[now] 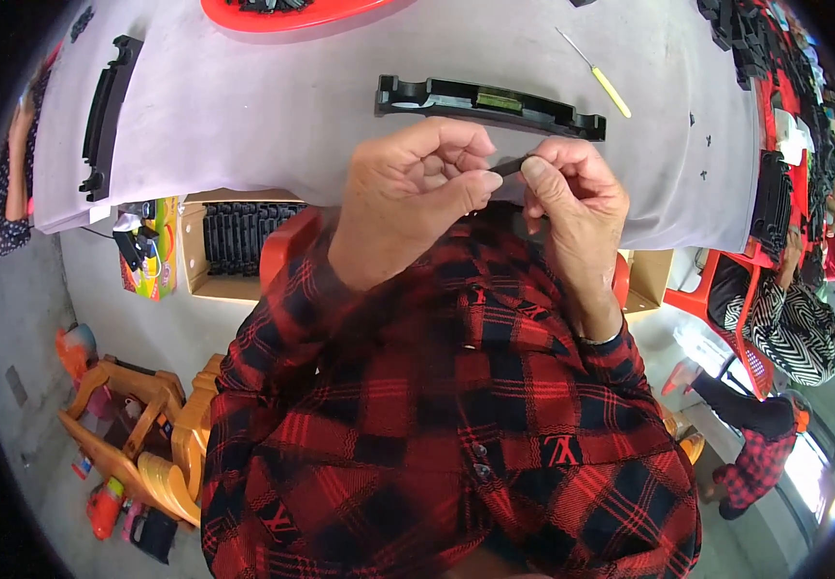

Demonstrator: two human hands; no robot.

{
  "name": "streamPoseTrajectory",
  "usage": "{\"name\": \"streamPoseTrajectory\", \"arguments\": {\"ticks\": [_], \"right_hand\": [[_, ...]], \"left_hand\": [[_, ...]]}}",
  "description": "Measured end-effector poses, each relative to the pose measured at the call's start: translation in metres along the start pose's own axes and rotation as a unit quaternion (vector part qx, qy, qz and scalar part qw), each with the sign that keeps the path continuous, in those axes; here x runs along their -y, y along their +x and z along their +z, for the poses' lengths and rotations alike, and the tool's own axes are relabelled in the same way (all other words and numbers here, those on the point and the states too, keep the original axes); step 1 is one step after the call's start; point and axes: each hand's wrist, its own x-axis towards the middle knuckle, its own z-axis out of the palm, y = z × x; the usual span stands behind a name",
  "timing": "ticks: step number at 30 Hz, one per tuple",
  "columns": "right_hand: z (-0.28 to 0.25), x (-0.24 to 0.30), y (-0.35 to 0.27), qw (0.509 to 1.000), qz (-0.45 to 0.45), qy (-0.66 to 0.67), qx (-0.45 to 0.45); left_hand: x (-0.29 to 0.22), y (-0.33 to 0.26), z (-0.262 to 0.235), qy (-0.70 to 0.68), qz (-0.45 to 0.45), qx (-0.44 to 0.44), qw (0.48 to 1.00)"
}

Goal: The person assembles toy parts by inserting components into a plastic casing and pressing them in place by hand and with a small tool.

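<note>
Over the near table edge, my right hand (pixel 577 188) pinches a small dark strip (pixel 507 167) between thumb and fingertips. The strip points toward my left hand (pixel 417 179), whose thumb tip is at its free end. On that left hand the fingers are curled, with a gap between index finger and thumb. Just beyond both hands lies a long black plastic housing (pixel 533 115), a greenish-yellow piece (pixel 500 98) set in its middle. To its right rests a thin pick tool with a yellow handle (pixel 611 92).
Another black housing (pixel 109 121) lies at the table's left. A red basin (pixel 292 17) with dark parts is at the far edge. Below the table, a cardboard box (pixel 220 288) holds several black parts. A red chair (pixel 287 241) is behind me; people sit at both sides.
</note>
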Motion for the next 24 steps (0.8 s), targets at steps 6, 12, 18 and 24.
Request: {"name": "streamPoseTrajectory", "arguments": {"ticks": [6,12,18,24], "right_hand": [[-0.003,-0.001,-0.002,1.0,0.018,0.009,-0.012],[-0.007,0.003,0.006,0.998,0.044,0.049,0.007],[-0.025,0.01,0.015,0.998,0.03,0.044,-0.017],[-0.063,0.021,0.04,0.99,-0.094,0.092,-0.059]], "left_hand": [[0.002,0.0,0.004,0.026,0.009,0.001,1.0],[0.007,0.004,0.007,-0.015,0.03,-0.013,0.999],[-0.013,0.01,0.011,0.229,0.169,-0.061,0.957],[-0.022,0.036,-0.003,0.371,0.312,-0.113,0.867]]}}
